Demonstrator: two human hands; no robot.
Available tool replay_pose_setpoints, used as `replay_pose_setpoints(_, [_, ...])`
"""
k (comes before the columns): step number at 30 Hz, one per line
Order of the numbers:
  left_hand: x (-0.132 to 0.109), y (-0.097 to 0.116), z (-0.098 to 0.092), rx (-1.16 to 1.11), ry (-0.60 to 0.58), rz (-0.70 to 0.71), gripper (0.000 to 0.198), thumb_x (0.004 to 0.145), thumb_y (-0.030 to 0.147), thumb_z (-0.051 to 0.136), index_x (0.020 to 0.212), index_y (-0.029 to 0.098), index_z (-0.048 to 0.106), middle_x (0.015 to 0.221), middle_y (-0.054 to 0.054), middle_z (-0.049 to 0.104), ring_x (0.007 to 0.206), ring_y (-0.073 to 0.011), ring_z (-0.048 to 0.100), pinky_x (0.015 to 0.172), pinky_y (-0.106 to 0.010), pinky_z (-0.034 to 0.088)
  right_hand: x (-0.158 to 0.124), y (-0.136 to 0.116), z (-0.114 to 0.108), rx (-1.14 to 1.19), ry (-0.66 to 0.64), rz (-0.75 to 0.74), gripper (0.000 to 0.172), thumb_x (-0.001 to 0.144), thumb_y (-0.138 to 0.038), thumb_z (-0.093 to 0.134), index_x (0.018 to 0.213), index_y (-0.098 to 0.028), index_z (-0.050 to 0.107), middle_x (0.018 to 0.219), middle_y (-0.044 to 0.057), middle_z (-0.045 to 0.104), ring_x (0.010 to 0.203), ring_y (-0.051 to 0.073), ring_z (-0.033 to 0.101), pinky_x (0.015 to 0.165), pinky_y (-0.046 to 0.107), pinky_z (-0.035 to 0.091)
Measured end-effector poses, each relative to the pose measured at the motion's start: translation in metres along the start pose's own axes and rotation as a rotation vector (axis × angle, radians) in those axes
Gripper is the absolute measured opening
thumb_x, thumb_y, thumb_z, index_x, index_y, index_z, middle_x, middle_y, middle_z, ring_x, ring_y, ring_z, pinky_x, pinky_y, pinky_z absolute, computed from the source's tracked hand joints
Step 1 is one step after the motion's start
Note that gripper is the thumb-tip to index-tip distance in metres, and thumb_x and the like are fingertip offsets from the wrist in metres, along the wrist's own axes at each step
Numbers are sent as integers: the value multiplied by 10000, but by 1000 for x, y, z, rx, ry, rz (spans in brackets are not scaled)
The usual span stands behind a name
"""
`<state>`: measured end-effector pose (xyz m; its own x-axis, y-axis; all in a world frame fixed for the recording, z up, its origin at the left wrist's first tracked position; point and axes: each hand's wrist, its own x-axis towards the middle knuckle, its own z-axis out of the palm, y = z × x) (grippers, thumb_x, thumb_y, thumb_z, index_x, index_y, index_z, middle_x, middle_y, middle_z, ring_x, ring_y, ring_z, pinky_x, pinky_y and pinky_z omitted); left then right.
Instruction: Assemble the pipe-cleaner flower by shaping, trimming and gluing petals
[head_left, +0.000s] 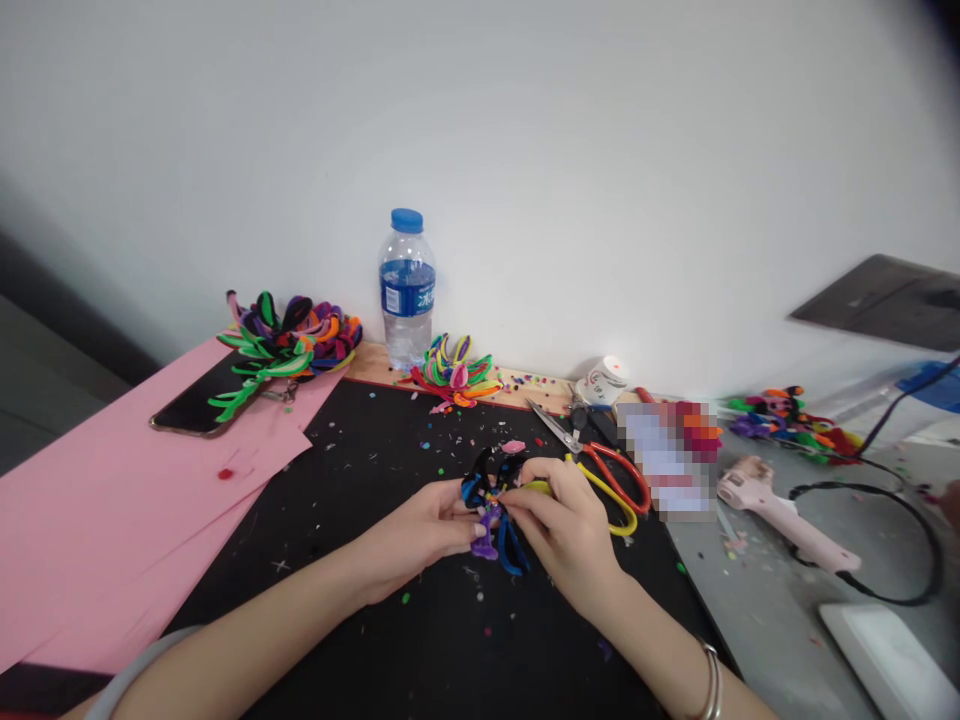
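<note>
Above the black mat (360, 620), a small pipe-cleaner flower (486, 535) with purple, blue and black loops is held between both hands. My left hand (427, 535) grips it from the left, thumb pressed near its purple loop. From the right, the fingertips of my right hand (566, 530) pinch at the flower's middle; whether they hold a small piece there is too small to make out. Just beyond the right hand lie orange-handled scissors (619, 475) and a yellow-handled pair (619, 510), partly covered by that hand.
Pipe-cleaner bundles lie at the back left (292, 335), back middle (454, 375) and right (795, 425). A water bottle (407, 300) stands by the wall. Pink paper (97, 500) and a phone (195, 400) are left; a pink glue gun (787, 515) with a cable lies right. Scraps dot the mat.
</note>
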<state>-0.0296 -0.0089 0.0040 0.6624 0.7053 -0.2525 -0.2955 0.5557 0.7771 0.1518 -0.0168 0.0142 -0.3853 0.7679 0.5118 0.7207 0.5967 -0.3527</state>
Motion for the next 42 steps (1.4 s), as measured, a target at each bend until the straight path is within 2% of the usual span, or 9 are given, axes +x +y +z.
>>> replay_pose_setpoints(8, [0, 0, 0, 27, 15, -15, 307, 703, 131, 610, 1008, 163, 608, 892, -35, 644, 845, -145, 555, 824, -277, 381, -1, -2, -1, -81, -44, -19, 170, 816, -162, 498, 866, -220, 649, 874, 52, 534, 743, 156, 484, 644, 285, 400])
replay_pose_setpoints(18, [0, 2, 1, 14, 20, -22, 301, 716, 124, 603, 1012, 180, 613, 929, -33, 652, 848, -138, 569, 820, -258, 380, -2, 0, -5, -124, -54, -51, 228, 816, -162, 500, 972, -250, 640, 897, 58, 523, 784, 168, 491, 672, 294, 406])
replay_pose_setpoints(28, [-1, 6, 3, 3, 37, -27, 279, 707, 114, 613, 979, 171, 628, 894, -28, 664, 831, -137, 577, 821, -259, 382, -5, 3, -8, -53, -60, -54, 216, 803, -164, 519, 974, -234, 631, 891, 62, 510, 783, 166, 487, 652, 294, 415])
replay_pose_setpoints(42, [-1, 5, 2, 21, 31, -8, 305, 697, 135, 625, 998, 177, 622, 950, -43, 659, 876, -163, 577, 837, -285, 384, 0, -2, -9, -110, -103, -96, 189, 812, -223, 516, 947, -224, 649, 894, 72, 550, 789, 176, 521, 659, 294, 440])
